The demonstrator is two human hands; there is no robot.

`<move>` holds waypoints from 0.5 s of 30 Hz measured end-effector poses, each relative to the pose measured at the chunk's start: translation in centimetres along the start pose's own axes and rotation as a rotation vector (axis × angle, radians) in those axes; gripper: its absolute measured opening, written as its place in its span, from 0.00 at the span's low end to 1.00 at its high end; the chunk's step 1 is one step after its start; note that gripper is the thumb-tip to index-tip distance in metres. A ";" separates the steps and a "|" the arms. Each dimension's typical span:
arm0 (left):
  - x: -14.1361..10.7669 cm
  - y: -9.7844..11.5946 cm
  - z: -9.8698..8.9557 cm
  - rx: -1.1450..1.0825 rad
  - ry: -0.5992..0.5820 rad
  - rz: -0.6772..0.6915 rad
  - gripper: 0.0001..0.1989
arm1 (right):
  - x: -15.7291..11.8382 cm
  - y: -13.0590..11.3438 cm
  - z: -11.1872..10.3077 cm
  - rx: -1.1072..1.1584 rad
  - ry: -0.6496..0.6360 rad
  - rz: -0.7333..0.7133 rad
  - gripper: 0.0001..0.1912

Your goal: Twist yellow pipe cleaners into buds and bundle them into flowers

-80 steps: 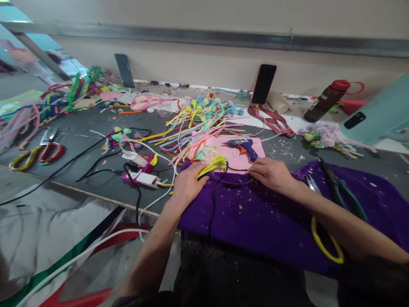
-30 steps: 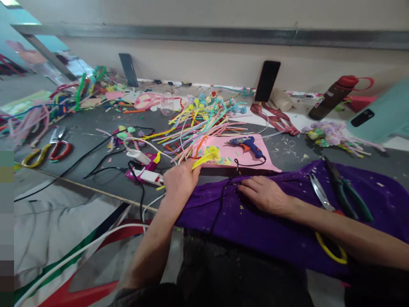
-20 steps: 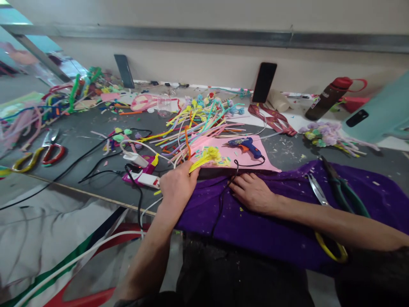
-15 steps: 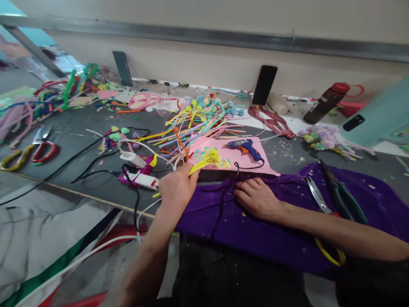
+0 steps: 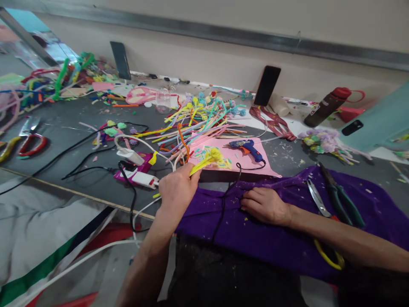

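My left hand is closed round the yellow fuzzy stems, whose bunched tip hangs over the pink sheet. Small green and yellow clippings lie on that sheet, and so does a blue glue gun with an orange trigger. My right hand rests on the purple cloth, fingers curled together; what they hold, if anything, is hidden. A black cord crosses the cloth between my hands.
A power strip with plugs and cables sits left of my left hand. Pliers and scissors lie on the cloth. Behind are many coloured stems, a leaning phone and a bottle. Red-handled scissors lie left.
My right hand has slid slightly right and down on the cloth. My left hand stays closed on the yellow stems. The view has tilted a little.
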State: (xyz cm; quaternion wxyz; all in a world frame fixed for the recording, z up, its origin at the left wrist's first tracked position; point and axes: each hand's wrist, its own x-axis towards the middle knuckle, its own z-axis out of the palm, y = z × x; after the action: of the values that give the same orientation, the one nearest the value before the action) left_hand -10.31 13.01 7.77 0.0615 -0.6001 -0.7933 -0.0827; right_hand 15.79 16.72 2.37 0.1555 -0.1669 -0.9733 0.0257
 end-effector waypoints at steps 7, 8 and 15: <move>0.0 -0.1 0.5 -0.035 0.025 0.006 0.19 | 1.2 -0.3 -0.1 -0.015 -0.086 0.432 0.16; 0.0 -0.1 0.5 -0.035 0.026 0.008 0.19 | 1.5 -0.2 -0.1 -0.058 -0.125 0.442 0.17; -0.1 0.0 0.3 -0.006 -0.006 -0.016 0.19 | 4.3 0.2 -1.2 -0.310 -0.422 0.367 0.18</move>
State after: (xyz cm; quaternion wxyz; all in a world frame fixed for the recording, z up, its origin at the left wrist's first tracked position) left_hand -10.32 12.99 7.41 0.0569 -0.5939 -0.7981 -0.0837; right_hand 12.32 18.32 4.77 -0.0845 -0.3523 -0.9301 -0.0610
